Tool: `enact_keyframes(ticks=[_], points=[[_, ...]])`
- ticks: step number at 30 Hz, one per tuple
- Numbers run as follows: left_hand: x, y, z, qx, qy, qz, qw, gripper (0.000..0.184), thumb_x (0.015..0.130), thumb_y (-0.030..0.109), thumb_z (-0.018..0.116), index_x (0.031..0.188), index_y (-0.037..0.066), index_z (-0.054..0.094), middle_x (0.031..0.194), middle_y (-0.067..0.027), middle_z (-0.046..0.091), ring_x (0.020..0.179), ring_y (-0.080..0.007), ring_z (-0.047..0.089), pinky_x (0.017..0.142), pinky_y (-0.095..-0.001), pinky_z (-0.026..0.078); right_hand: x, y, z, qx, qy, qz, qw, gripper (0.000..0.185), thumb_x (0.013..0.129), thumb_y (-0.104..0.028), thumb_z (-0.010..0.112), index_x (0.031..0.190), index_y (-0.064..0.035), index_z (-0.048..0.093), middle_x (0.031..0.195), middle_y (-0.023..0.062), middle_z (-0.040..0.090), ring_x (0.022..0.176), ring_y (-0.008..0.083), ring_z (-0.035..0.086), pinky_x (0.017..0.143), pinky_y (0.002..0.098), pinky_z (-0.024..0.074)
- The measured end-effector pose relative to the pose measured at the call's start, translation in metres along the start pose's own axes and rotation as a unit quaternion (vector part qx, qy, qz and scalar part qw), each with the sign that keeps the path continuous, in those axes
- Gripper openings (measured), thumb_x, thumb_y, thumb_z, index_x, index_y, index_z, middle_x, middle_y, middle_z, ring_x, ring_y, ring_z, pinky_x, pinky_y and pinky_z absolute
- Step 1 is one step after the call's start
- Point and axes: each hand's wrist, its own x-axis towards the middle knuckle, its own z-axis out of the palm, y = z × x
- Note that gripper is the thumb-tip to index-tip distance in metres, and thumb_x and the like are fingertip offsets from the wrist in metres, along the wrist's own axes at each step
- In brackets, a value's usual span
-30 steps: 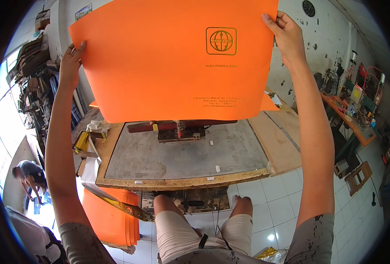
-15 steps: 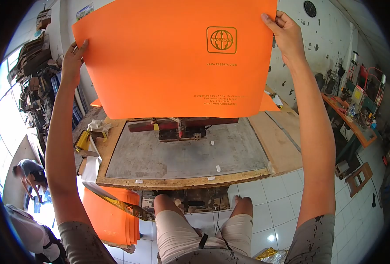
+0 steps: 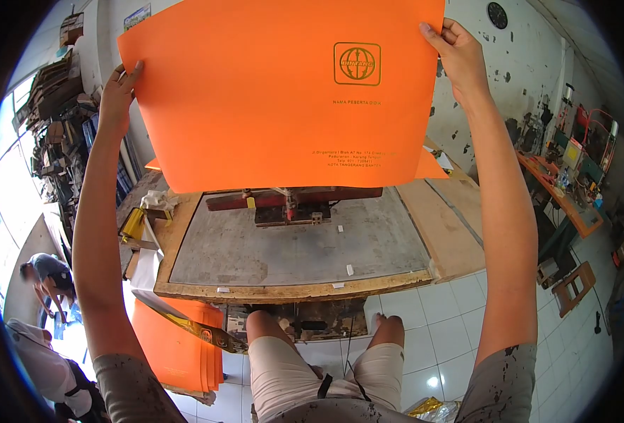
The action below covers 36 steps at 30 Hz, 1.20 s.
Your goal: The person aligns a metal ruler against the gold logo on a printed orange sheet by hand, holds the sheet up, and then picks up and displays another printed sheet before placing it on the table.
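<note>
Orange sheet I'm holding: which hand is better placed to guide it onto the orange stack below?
Probably the left hand: it grips the sheet at its left edge, and the stack lies on that side.

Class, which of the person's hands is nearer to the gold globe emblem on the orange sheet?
Right. The right hand grips the edge near the gold globe emblem; the left hand holds the opposite edge of the orange sheet, farther away.

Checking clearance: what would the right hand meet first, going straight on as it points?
Beyond the orange sheet it holds, the right hand probably meets the wall, though depth is unclear.
</note>
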Motion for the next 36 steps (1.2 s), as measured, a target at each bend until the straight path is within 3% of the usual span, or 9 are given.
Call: enact_keyframes(ticks=[36], points=[[-0.010, 0.000, -0.004, -0.016, 0.000, 0.000, 1.000, 0.055, 0.089, 0.037, 0.076, 0.127, 0.004, 0.055, 0.105, -0.0005, 0.072, 0.092, -0.0057, 0.061, 0.085, -0.0233, 0.044, -0.009, -0.004, -0.004, -0.007, -0.028, 0.006, 1.000, 0.025, 0.092, -0.019, 0.073, 0.110, -0.0022, 0.069, 0.102, 0.0048, 0.074, 0.091, 0.0100, 0.066, 0.087, 0.0262, 0.0489]])
